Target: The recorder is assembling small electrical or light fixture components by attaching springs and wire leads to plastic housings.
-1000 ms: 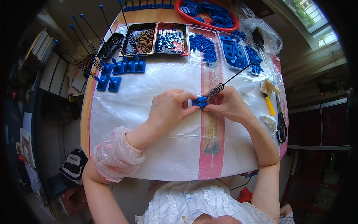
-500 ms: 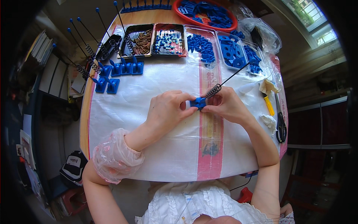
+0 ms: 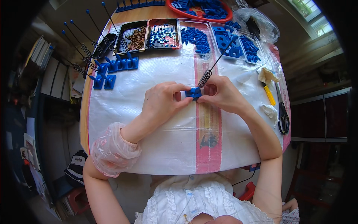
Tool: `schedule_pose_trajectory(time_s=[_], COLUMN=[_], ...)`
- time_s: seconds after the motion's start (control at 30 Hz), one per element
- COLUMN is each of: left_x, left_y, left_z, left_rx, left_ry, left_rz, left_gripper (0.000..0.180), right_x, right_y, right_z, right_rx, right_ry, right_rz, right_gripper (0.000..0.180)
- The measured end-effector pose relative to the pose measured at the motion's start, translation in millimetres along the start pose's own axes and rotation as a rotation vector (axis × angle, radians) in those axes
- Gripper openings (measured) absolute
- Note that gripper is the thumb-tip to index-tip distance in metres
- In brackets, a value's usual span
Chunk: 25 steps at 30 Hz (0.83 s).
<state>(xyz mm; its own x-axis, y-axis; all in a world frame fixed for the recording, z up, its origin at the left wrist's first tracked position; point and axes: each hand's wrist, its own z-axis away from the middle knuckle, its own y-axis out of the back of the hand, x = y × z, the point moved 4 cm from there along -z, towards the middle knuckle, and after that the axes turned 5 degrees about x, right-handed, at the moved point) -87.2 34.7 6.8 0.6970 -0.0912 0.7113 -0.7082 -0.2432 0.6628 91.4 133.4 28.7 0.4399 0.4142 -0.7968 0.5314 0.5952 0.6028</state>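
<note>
Over the middle of the table, both hands grip a small blue plastic base [image 3: 194, 93] with a black coil-spring rod [image 3: 205, 78] rising from it. The rod slants up to the right and ends in a blue tip. My left hand [image 3: 161, 99] pinches the base's left side between thumb and fingers. On the other side, my right hand [image 3: 226, 95] closes on the base near the spring's foot; its fingertips are partly hidden. At the back left stand several similar blue bases [image 3: 109, 81] with spring rods [image 3: 80, 68] leaning left.
Along the back lie trays of brown screws [image 3: 136, 37], small metal nuts [image 3: 163, 36] and blue parts [image 3: 195, 40]. Behind them sits a red basin [image 3: 173, 11] of blue pieces. A yellow-handled tool [image 3: 269, 95] and black scissors [image 3: 284, 121] lie at the right edge.
The whole view has shifted a little, so the table sits higher in it. The rod on the held base now leans less to the right. Both hands keep their grip.
</note>
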Motion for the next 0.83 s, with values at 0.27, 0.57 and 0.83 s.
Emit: schedule_pose_trajectory(time_s=[0.27,0.57,0.83], left_x=[1,1,3], left_y=[0,-1,0], left_z=[0,0,0], left_rx=[-0.001,0.009,0.018], left_ry=[0.023,0.007,-0.030], left_rz=[0.010,0.000,-0.033], left_gripper=[0.028,0.027,0.029], right_x=[5,9,13], right_y=[-1,-1,0], right_z=[-1,0,-2], right_rx=[0.022,0.022,-0.008], right_ry=[0.061,0.060,0.115], right_rz=[0.010,-0.004,-0.047], right_gripper=[0.031,0.032,0.030])
